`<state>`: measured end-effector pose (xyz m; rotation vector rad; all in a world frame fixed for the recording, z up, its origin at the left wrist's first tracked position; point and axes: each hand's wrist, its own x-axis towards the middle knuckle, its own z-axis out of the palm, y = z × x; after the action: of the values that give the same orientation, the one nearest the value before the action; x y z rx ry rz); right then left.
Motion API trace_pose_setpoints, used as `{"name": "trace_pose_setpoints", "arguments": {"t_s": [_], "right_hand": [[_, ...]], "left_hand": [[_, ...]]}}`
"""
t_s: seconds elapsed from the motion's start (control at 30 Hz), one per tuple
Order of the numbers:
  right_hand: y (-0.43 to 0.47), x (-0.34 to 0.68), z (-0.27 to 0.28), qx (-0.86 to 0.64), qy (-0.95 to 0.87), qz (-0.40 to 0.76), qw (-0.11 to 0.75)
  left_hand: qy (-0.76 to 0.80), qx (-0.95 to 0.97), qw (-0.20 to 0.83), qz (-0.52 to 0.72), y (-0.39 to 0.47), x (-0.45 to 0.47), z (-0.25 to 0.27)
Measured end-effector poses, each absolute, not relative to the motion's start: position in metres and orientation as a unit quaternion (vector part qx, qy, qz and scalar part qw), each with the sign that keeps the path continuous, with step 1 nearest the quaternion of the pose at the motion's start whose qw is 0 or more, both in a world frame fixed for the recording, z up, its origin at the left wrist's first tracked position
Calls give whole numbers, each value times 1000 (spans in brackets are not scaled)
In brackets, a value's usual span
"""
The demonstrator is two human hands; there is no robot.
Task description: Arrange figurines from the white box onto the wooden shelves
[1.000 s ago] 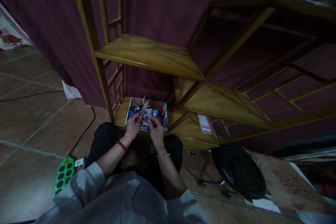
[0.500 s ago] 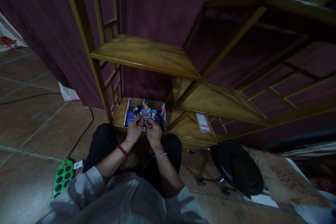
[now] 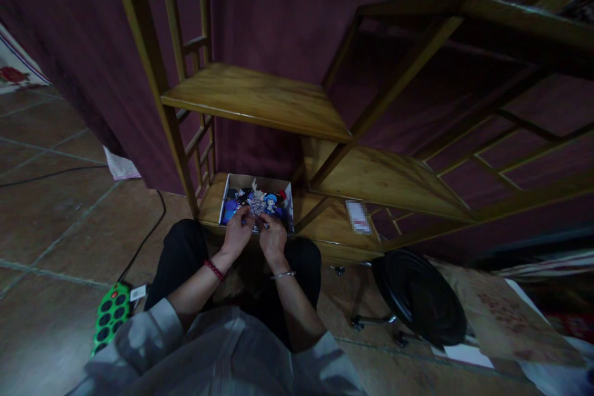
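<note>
1. Maroon curtain (image 3: 269, 25) backs a dim, tiled room, with a wooden display shelf (image 3: 255, 96) across my head view.
2. I have the translucent spiky figurine (image 3: 255, 203) over the nearer part of a white cardboard box (image 3: 289, 205); I cannot tell whether it touches the contents.
3. My left hand (image 3: 238, 232) and right hand (image 3: 273, 240) pinch its lower part from either side, fingertips nearly meeting; the exact contact is too dark to read.
4. Compared with a second ago, the fingertips have drawn closer together and the figurine sits a little lower against the box's back wall. Over the last half second they have barely moved. I judge that as a steadier two-handed hold, suited to small, careful finger work.
5. Just beyond my right fingers, a blue-haired figurine (image 3: 271, 202) stands out among the box's other small items.
6. Farther right, a pale card (image 3: 358, 218) lies on the low shelf board (image 3: 320, 223).
7. On the floor, a black round stool (image 3: 420, 297) stands to my right and a green power strip (image 3: 110, 317) lies to my left.
</note>
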<state>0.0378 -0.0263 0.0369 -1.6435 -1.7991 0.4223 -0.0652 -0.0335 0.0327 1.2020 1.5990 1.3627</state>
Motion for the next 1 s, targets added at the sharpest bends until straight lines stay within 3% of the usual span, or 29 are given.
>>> {"name": "trace_pose_setpoints", "arguments": {"t_s": [1.0], "right_hand": [[-20, 38, 35, -613, -710, 164, 305]], "left_hand": [[602, 407, 435, 532, -32, -77, 41]]}}
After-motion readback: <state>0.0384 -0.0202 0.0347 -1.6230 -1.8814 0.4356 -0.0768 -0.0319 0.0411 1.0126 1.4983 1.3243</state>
